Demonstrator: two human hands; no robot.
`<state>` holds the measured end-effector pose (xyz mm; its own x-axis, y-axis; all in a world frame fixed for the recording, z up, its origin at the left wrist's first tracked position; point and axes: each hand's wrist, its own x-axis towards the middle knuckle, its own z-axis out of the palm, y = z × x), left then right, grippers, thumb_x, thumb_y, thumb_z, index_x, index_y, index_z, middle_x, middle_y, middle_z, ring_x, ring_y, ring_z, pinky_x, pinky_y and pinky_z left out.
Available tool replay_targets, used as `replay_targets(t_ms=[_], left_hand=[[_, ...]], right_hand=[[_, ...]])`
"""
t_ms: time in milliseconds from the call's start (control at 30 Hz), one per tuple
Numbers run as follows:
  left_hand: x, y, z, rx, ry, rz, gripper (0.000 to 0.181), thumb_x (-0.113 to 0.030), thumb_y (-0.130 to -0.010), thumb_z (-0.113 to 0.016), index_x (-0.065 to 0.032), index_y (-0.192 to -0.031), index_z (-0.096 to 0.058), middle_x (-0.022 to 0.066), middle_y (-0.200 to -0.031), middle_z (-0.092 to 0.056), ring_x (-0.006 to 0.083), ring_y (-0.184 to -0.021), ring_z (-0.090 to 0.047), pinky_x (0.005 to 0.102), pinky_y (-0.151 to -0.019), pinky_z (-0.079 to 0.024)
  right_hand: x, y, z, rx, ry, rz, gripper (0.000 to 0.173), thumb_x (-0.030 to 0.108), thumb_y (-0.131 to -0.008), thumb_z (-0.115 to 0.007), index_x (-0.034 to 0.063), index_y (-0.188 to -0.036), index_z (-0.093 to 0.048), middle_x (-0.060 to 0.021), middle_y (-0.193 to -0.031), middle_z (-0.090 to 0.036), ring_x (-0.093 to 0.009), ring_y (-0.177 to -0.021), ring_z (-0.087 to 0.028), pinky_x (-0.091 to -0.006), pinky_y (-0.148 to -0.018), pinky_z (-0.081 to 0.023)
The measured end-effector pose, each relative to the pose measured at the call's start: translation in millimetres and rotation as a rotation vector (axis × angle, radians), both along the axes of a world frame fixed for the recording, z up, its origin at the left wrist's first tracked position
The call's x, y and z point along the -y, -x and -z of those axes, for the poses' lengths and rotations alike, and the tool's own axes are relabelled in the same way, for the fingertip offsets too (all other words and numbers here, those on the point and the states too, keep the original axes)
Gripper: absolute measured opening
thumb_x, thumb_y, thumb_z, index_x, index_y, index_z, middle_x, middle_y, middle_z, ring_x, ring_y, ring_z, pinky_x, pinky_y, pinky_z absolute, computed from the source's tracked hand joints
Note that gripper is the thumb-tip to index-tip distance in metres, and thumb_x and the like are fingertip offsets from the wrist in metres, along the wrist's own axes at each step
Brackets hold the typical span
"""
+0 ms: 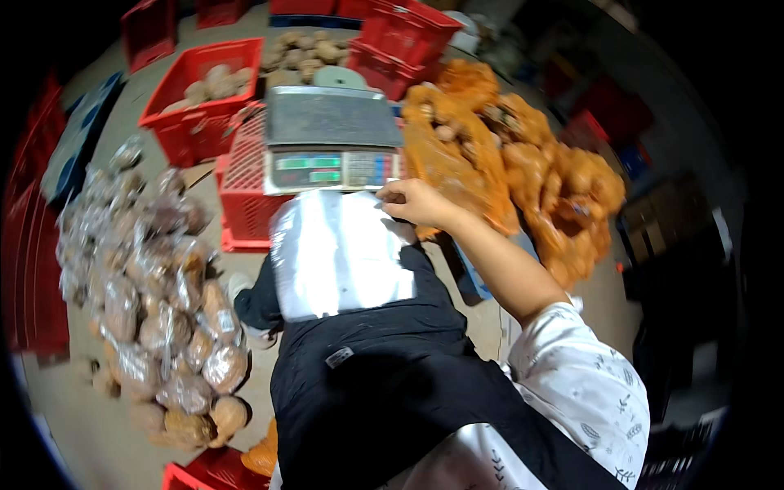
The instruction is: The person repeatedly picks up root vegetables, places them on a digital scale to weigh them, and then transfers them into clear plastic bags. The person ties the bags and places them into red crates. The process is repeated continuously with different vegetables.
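A stack of clear plastic bags [337,257], shining with glare, lies across my lap on the black apron [367,361]. My right hand [413,201] is at the upper right edge of this plastic, its thumb and fingers curled towards each other. Whether a sheet is pinched between the fingertips cannot be made out. My left hand is out of view. Just beyond the plastic is a digital weighing scale [334,119] with a bare metal pan and lit green displays. It rests on an upturned red plastic crate [251,208].
Bagged squash-like vegetables [165,324] cover the floor at left. A red crate [202,116] holds more produce. Orange mesh sacks [459,159] slump at right, beside stacked red crates [398,43]. Loose tan produce [303,55] lies behind the scale, near a tape roll [339,78].
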<state>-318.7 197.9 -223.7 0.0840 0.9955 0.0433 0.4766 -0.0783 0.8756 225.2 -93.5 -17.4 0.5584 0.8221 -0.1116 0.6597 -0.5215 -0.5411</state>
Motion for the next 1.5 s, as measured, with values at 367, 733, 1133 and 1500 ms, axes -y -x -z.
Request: replay_targets(t_ms=[367,733,1133,1500], left_hand=[[-12,-141,-16,-0.470,-0.070,0.309,0.021,-0.011,-0.089,-0.054,0.0008,-0.106,-0.057,0.0158,-0.101,-0.062,0.0264,-0.090,-0.059,0.0375,-0.080,-0.049],[34,-285,-221,-0.166,-0.376,0.246,0.018,-0.002,-0.090,-0.054,0.0020,-0.107,-0.058,0.0143,-0.100,-0.063,0.0217,-0.089,-0.060,0.0318,-0.079,-0.049],[193,-479,-123,-0.432,0.133,0.968,0.016,0.001,-0.087,-0.052,0.0010,-0.103,-0.054,0.0127,-0.096,-0.059,0.0199,-0.081,-0.055,0.0320,-0.071,-0.046],[171,-430,-96,-0.804,0.149,0.846,0.053,-0.016,-0.096,-0.043,0.0069,-0.140,-0.023,0.0222,-0.144,-0.030,0.0323,-0.135,-0.027,0.0401,-0.111,-0.021]], right_hand=[[259,-101,145,-0.444,-0.036,0.811,0.008,0.009,-0.077,-0.066,0.0055,-0.076,-0.060,-0.0019,-0.065,-0.055,-0.011,-0.051,-0.049,-0.0257,-0.047,-0.040],[303,-250,297,0.116,-0.232,0.928,0.010,0.012,-0.075,-0.062,0.0028,-0.077,-0.063,-0.0153,-0.071,-0.063,-0.024,-0.068,-0.063,-0.0349,-0.064,-0.049],[369,-584,309,0.349,0.084,0.923,0.024,0.019,-0.082,-0.054,-0.0026,-0.083,-0.064,-0.0240,-0.090,-0.064,-0.038,-0.081,-0.062,-0.0446,-0.074,-0.049],[310,-633,246,0.238,0.541,0.980,0.074,0.039,-0.070,-0.078,0.0043,-0.127,-0.045,-0.0182,-0.124,-0.054,-0.029,-0.113,-0.054,-0.0380,-0.096,-0.044]])
